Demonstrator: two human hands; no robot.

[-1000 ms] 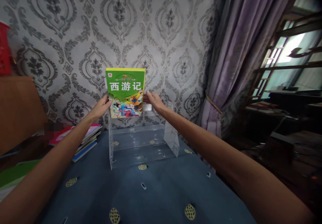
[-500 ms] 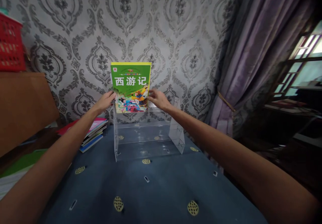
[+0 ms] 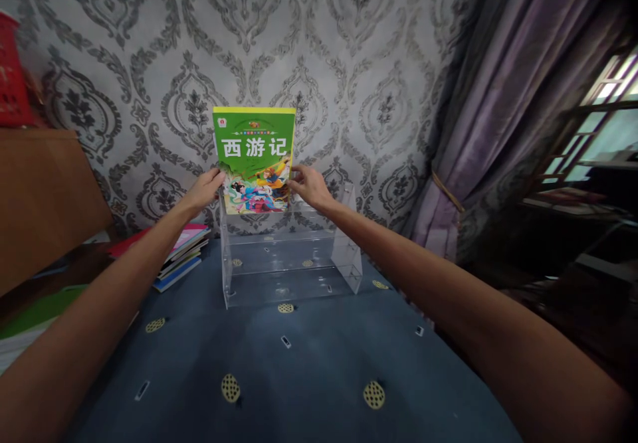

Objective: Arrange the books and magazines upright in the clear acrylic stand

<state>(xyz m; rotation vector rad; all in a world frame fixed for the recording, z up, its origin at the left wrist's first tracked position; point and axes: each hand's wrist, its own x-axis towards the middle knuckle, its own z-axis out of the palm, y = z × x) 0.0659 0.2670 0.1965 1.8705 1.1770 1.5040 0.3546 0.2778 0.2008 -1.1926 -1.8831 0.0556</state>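
Note:
A green picture book (image 3: pixel 255 161) with white characters and a yellow top edge stands upright at the top left of a clear acrylic tiered rack (image 3: pixel 282 287). My left hand (image 3: pixel 203 189) pinches the book's left edge, low down. On the opposite edge, my right hand (image 3: pixel 310 185) has its thumb and fingers closed on the cover. The book's lower end is at the rack's top tier; whether it rests there I cannot tell. The lower tiers hold no books.
Left of the rack lies a stack of books (image 3: pixel 182 257) on the blue patterned tablecloth (image 3: pixel 299 370). Farther left are a brown wooden box (image 3: pixel 47 204) and a red basket (image 3: pixel 10 74). Patterned wallpaper stands behind, and a purple curtain (image 3: pixel 493 97) hangs at right.
The whole view has shifted slightly, so everything sits a little higher and further left. Both hands keep their hold on the book, which stays at the rack's top.

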